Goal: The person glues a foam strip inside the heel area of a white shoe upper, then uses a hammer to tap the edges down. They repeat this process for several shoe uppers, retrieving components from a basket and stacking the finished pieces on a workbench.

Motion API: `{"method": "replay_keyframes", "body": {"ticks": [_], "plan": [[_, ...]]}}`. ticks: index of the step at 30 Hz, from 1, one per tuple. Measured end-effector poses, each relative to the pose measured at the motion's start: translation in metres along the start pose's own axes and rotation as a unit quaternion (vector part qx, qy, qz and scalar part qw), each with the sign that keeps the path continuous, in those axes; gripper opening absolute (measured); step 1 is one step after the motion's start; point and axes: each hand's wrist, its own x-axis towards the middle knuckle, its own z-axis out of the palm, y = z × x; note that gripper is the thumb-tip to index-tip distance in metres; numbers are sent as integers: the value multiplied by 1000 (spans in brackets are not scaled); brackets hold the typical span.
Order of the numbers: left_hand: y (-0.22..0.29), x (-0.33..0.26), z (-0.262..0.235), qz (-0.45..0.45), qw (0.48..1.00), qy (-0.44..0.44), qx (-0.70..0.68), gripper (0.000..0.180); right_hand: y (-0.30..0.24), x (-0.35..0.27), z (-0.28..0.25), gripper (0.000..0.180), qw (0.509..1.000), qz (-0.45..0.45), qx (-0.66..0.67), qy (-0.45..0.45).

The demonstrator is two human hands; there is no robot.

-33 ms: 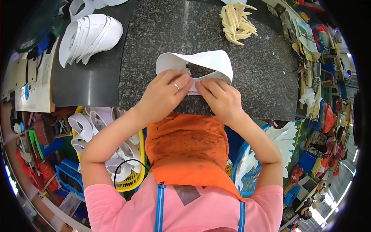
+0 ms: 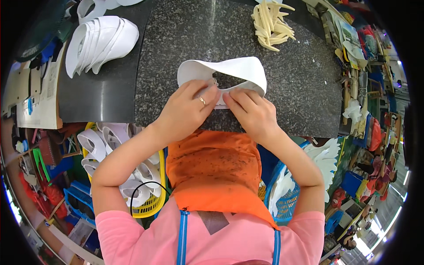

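Note:
A white curved shoe upper piece point(image 2: 240, 68) lies as an open loop on the speckled granite slab point(image 2: 176, 39). My left hand point(image 2: 185, 110), with a ring on one finger, pinches the near edge of the piece at its left side. My right hand point(image 2: 251, 112) holds the same edge just to the right, and the fingertips of both hands meet at the joint of the piece. An orange cloth point(image 2: 212, 172) covers my lap below the hands.
A stack of white uppers point(image 2: 99, 42) lies on the dark surface at the far left. A pile of cream strips point(image 2: 271, 26) sits at the slab's far edge. A yellow basket point(image 2: 152, 205) and a blue basket point(image 2: 287, 201) with white parts stand beside my legs.

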Motion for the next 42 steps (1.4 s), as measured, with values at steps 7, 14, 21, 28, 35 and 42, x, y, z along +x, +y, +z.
{"method": "replay_keyframes", "body": {"ticks": [7, 14, 21, 28, 35, 42], "plan": [[24, 0, -4, -45, 992, -79, 92, 53, 2, 10, -16, 31, 997, 12, 12, -69], [32, -10, -6, -76, 990, -114, 43, 62, -2, 1, -13, 33, 991, -22, -110, -68], [38, -12, 1, -58, 993, -101, -23, 72, -18, -12, -12, 44, 968, -37, -203, -142], [53, -32, -9, -97, 989, -107, 36, 67, 12, -14, -36, 44, 978, -67, -133, -147], [62, -33, -33, -275, 933, -10, -231, 31, 16, 17, -34, 29, 997, -59, 12, -52], [84, 7, -22, -338, 874, 154, -313, 31, -29, 7, -25, 10, 675, 377, 623, 119]]}}
